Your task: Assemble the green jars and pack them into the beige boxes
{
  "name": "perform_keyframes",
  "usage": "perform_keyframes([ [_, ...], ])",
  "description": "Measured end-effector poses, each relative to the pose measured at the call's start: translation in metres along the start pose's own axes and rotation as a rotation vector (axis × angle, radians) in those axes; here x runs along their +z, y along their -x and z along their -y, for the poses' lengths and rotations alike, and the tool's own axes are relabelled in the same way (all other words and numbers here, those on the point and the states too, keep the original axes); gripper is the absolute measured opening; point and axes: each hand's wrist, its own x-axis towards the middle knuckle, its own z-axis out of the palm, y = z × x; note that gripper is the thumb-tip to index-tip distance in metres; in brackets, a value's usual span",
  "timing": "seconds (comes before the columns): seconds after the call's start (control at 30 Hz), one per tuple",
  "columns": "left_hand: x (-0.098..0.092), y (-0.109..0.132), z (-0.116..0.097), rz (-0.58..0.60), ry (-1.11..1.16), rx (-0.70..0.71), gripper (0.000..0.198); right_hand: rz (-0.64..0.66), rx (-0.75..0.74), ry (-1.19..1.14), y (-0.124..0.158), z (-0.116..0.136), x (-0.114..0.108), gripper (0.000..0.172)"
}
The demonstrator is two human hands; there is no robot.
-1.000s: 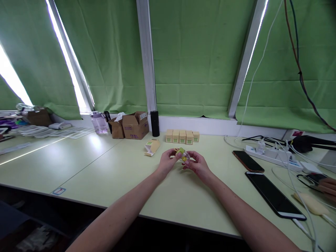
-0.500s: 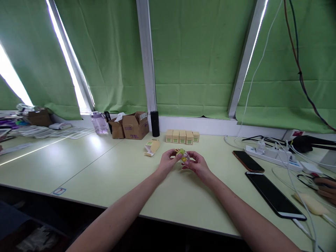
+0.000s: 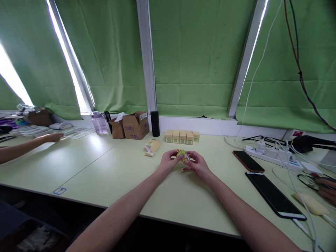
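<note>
Above the middle of the table, my left hand (image 3: 169,161) and my right hand (image 3: 197,163) pinch a small yellow-green and clear item (image 3: 183,156) between them. It looks like a little bottle, with a pale cord-like loop near its left side; fine details are too small to make out. Fingers of both hands hide part of it. Just left of my hands lies an opened cardboard carton (image 3: 152,147) with a green label. Behind them stands a row of several small kraft boxes (image 3: 179,137), each with a green square on its front.
Brown cardboard boxes (image 3: 135,126), a black cylinder (image 3: 155,124) and a lilac water bottle (image 3: 99,123) stand at the back. Another person's hand (image 3: 54,137) reaches over papers at left. Phones (image 3: 274,194), a power strip (image 3: 273,155) and cables lie right, beside another hand (image 3: 327,188).
The small item has turned slightly between my fingers, while my arms stay in place. Another person's arm has come in from the left over the papers.
</note>
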Motion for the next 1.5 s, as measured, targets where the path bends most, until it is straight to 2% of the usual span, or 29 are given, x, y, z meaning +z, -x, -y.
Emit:
perform_keyframes([
  [0.23,0.000,0.000,0.001,0.019,-0.049,0.033,0.052,-0.021,-0.075,0.035,-0.006,-0.003,-0.003,0.052],
  [0.47,0.000,-0.002,0.003,0.004,-0.067,0.035,0.054,-0.035,-0.056,0.017,-0.006,-0.005,-0.002,0.053],
  [0.7,-0.001,-0.002,0.004,-0.025,0.018,0.047,0.057,-0.072,-0.101,-0.045,-0.003,-0.001,0.001,0.058],
  [0.87,-0.002,-0.001,0.004,0.019,0.060,0.097,0.055,-0.064,-0.095,-0.084,-0.002,0.000,0.001,0.063],
  [1.0,-0.002,0.000,0.005,0.058,-0.015,0.133,0.055,-0.067,-0.105,-0.106,0.000,0.000,0.003,0.066],
  [1.23,0.003,0.004,-0.001,0.047,-0.175,0.173,0.050,-0.063,-0.124,-0.083,0.005,0.007,0.010,0.069],
  [1.5,0.004,0.003,0.000,0.005,-0.237,0.201,0.043,-0.058,-0.171,-0.001,0.005,0.013,0.012,0.052],
])
